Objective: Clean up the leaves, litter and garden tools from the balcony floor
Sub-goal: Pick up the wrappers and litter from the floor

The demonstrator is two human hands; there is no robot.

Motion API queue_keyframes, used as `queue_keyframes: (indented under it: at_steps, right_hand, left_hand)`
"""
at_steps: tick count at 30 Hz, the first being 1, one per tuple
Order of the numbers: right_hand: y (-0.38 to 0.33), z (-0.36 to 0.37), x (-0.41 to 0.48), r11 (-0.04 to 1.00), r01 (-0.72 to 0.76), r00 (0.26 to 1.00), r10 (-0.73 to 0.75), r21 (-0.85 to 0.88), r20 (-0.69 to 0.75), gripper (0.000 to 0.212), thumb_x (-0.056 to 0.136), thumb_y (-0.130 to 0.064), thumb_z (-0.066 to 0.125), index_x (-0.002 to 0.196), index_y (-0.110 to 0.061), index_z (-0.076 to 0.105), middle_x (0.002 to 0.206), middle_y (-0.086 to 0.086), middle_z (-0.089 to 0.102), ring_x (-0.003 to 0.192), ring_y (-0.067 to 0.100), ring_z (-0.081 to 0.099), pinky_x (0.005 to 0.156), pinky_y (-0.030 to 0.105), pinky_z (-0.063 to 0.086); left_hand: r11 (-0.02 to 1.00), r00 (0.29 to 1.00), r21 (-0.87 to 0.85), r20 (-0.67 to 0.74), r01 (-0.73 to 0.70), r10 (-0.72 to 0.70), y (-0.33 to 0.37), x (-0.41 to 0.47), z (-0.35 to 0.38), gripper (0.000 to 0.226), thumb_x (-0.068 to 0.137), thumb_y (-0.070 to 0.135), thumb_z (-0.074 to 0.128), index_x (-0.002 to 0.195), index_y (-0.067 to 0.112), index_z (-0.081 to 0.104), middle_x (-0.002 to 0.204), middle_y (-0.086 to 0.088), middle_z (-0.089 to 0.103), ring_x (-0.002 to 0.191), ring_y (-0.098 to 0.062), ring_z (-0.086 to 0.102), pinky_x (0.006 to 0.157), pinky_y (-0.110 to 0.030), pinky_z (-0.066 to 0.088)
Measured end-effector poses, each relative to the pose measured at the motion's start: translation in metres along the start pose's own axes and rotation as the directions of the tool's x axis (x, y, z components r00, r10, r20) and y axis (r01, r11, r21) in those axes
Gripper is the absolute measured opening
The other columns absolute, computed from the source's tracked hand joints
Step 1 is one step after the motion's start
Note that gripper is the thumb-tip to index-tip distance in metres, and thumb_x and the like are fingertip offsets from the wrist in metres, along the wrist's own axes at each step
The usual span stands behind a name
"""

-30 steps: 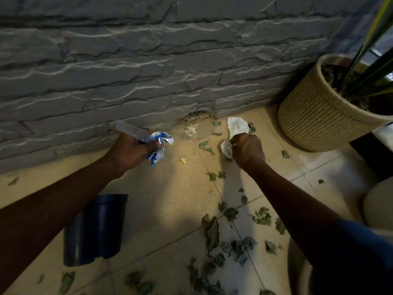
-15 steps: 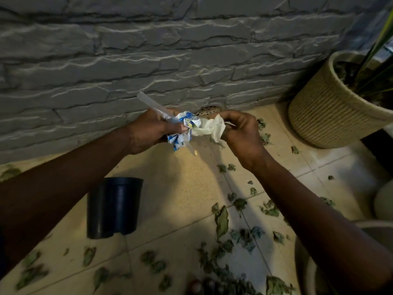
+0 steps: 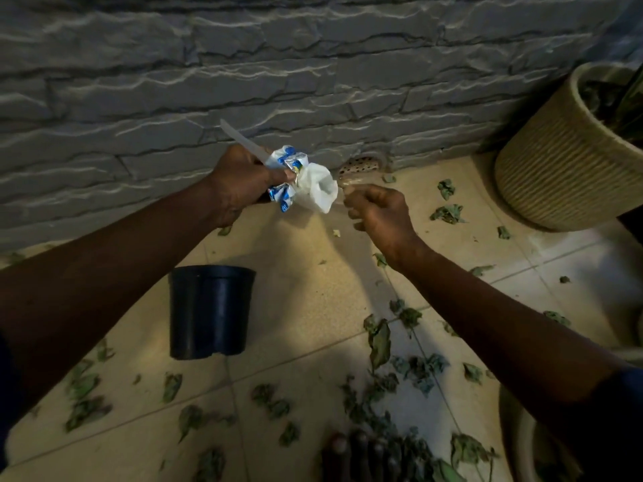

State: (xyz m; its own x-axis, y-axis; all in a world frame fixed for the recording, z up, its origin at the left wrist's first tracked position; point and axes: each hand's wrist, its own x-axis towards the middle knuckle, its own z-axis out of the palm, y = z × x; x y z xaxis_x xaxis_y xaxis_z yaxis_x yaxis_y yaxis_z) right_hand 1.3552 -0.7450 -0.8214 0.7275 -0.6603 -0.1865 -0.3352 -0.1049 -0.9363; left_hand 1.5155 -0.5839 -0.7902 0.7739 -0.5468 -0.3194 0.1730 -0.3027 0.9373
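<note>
My left hand point(image 3: 243, 179) grips a bundle of litter above the tiled floor: a crumpled blue-and-white wrapper point(image 3: 287, 165), a white tissue point(image 3: 318, 189) and a thin white plastic strip point(image 3: 240, 137) that sticks up towards the wall. My right hand point(image 3: 379, 210) hangs just right of the tissue with fingers loosely curled and nothing in it. Several dry green leaves point(image 3: 379, 339) lie scattered over the beige tiles, thickest at the bottom centre and right.
A black plastic pot point(image 3: 208, 311) stands on the floor under my left forearm. A woven beige planter point(image 3: 563, 161) with a plant fills the right corner. The grey stone wall point(image 3: 313, 64) has a small drain grate point(image 3: 358, 165) at its base.
My right hand lifted the white tissue from the floor by the drain, brought it to the left hand's bundle and let go. The left hand now holds it too.
</note>
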Motion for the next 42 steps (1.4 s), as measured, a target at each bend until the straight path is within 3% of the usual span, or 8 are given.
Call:
queue_keyframes:
  at_steps: [6, 11, 20, 23, 26, 29, 38, 42]
  right_hand:
    - [0.046, -0.001, 0.011, 0.748, 0.202, 0.977, -0.108, -0.632, 0.184, 0.026, 0.095, -0.012, 0.063, 0.118, -0.016, 0.077, 0.119, 0.003, 0.075, 0.101, 0.011, 0.070, 0.089, 0.010, 0.045]
    - [0.052, 0.010, 0.016, 0.557, 0.323, 0.945, -0.153, -0.765, 0.288, 0.025, 0.101, -0.024, 0.056, 0.119, -0.016, 0.073, 0.111, 0.012, 0.069, 0.096, 0.026, 0.065, 0.083, 0.036, 0.055]
    - [0.056, 0.009, 0.023, 0.390, 0.406, 0.913, -0.223, -0.827, 0.343, 0.020, 0.103, -0.025, 0.052, 0.109, -0.017, 0.069, 0.097, 0.003, 0.062, 0.088, 0.017, 0.053, 0.071, 0.030, 0.046]
    - [0.056, 0.011, 0.019, 0.573, 0.316, 0.947, -0.237, -0.756, 0.216, 0.015, 0.101, -0.022, 0.058, 0.103, -0.017, 0.073, 0.095, -0.001, 0.066, 0.086, 0.015, 0.059, 0.074, 0.028, 0.048]
    - [0.045, 0.014, 0.011, 0.996, -0.008, 0.996, 0.001, -0.091, -0.086, 0.007, 0.094, -0.010, 0.070, 0.094, -0.012, 0.077, 0.085, 0.000, 0.074, 0.073, 0.009, 0.063, 0.071, 0.026, 0.050]
    - [0.029, 0.009, -0.005, 0.955, -0.091, 0.995, 0.099, 0.283, -0.014, 0.011, 0.090, -0.001, 0.072, 0.094, -0.010, 0.075, 0.086, 0.008, 0.075, 0.070, 0.010, 0.063, 0.063, 0.023, 0.052]
    - [0.025, -0.030, -0.033, 0.963, -0.104, 0.993, 0.116, 0.249, -0.036, 0.020, 0.078, 0.000, 0.085, 0.096, 0.003, 0.076, 0.088, 0.012, 0.076, 0.071, 0.015, 0.067, 0.063, 0.028, 0.057]
    - [0.037, -0.059, -0.046, 0.947, -0.171, 0.978, 0.196, 0.271, -0.070, 0.023, 0.080, 0.012, 0.076, 0.084, -0.010, 0.071, 0.081, 0.008, 0.072, 0.071, 0.016, 0.065, 0.071, 0.032, 0.056]
  left_hand:
    - [0.996, 0.994, 0.025, -0.061, 0.087, -0.086, -0.023, 0.008, -0.015, 0.031, 0.088, 0.009, 0.081, 0.115, -0.001, 0.070, 0.107, -0.016, 0.076, 0.095, -0.026, 0.077, 0.083, -0.040, 0.063]
    - [0.990, 0.992, 0.065, -0.044, 0.125, -0.122, -0.036, 0.008, -0.018, 0.029, 0.089, 0.012, 0.079, 0.114, 0.001, 0.070, 0.100, -0.012, 0.077, 0.080, -0.015, 0.077, 0.066, -0.027, 0.060]
    - [0.988, 0.993, 0.106, -0.017, 0.116, -0.114, -0.039, 0.001, -0.014, 0.024, 0.091, 0.012, 0.077, 0.112, 0.003, 0.070, 0.097, -0.009, 0.077, 0.078, -0.013, 0.076, 0.061, -0.023, 0.059]
    - [0.987, 0.996, 0.133, -0.020, 0.086, -0.084, -0.044, 0.001, -0.007, 0.026, 0.091, 0.012, 0.078, 0.114, 0.004, 0.070, 0.104, -0.011, 0.077, 0.088, -0.019, 0.076, 0.071, -0.030, 0.062]
    - [0.982, 0.999, 0.187, -0.051, 0.029, -0.020, -0.050, 0.002, 0.004, 0.012, 0.090, 0.011, 0.080, 0.098, 0.013, 0.071, 0.102, -0.010, 0.076, 0.090, -0.022, 0.076, 0.081, -0.041, 0.064]
    - [0.977, 0.999, 0.213, -0.035, 0.013, -0.005, -0.054, -0.003, 0.018, 0.014, 0.088, 0.015, 0.082, 0.098, 0.011, 0.074, 0.098, -0.008, 0.078, 0.089, -0.022, 0.077, 0.088, -0.048, 0.062]
    - [0.996, 0.984, 0.083, 0.179, -0.033, 0.018, -0.038, -0.024, 0.092, 0.025, 0.086, 0.006, 0.082, 0.108, 0.008, 0.072, 0.086, -0.003, 0.080, 0.077, -0.019, 0.078, 0.063, -0.029, 0.061]
    - [0.988, 0.944, 0.123, 0.327, -0.095, 0.050, -0.027, -0.035, 0.110, 0.026, 0.086, 0.008, 0.082, 0.109, 0.016, 0.074, 0.093, -0.006, 0.080, 0.086, -0.028, 0.076, 0.081, -0.049, 0.061]
